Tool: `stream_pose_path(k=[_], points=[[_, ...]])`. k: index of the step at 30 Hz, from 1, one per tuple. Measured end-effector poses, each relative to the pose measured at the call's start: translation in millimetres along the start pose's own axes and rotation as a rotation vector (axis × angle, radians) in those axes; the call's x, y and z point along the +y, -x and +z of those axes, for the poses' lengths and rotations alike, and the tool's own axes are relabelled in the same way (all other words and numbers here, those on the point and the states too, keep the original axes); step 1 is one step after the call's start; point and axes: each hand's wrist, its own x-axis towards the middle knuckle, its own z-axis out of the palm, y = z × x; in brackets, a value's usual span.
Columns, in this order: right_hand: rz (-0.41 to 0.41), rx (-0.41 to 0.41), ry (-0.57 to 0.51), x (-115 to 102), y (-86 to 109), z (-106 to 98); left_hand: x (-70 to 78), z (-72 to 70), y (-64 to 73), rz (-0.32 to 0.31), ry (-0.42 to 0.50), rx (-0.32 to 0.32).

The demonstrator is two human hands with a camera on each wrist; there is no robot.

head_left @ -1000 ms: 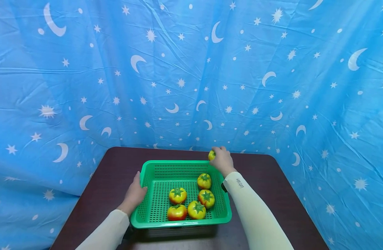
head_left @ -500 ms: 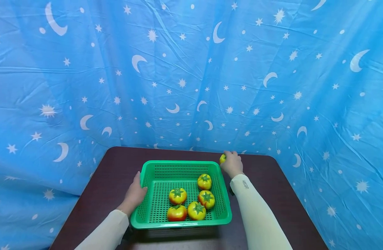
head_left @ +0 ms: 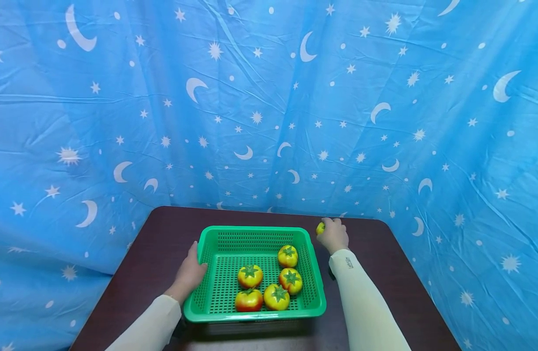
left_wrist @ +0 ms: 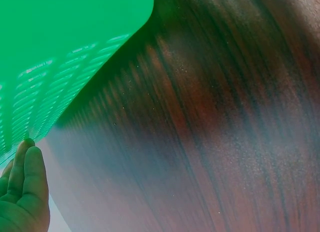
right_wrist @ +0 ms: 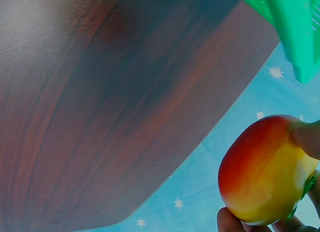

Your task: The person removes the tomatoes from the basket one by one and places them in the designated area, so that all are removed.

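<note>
Five round, glossy yellow-and-red tomatoes with green star-shaped leaves (head_left: 245, 281) lie in the slotted, rectangular green plastic basket (head_left: 253, 318), head view. Sixth tomato, same colouring (head_left: 320, 228), is in my right hand (head_left: 334, 237), just off the basket's far right corner; a second ago it was by the basket's far rim. My reading: this one is now out past the basket and parted from the five, which lie as they did. My left hand (head_left: 191, 273) has stayed at the basket's left side.

Left wrist view: fingers straight, alongside the basket's outer wall; steadying it, I judge, not gripping.

Right wrist view: thumb and fingers curled round the sixth tomato, basket corner near. Dark wood-grain table (right_wrist: 100, 117) beneath the basket, blue star-printed cloth (right_wrist: 200, 182) beyond. Cannot tell whether the fruit touches the table.
</note>
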Motion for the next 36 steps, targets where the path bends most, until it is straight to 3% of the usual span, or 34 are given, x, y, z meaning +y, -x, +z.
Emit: stream_pose_path(k=[15, 21, 36], points=[[0.033, 0.012, 0.036, 19.1, 6.3, 20.2, -3.3, 2.8, -2.6, 0.014, -0.020, 0.017], [0.036, 0.018, -0.004, 19.8, 6.8, 26.8, -2.8, 0.2, -3.4, -0.003, 0.002, -0.003], [0.031, -0.003, -0.041, 27.1, -7.5, 38.1, -5.9, 1.8, -5.6, -0.004, -0.001, 0.019]])
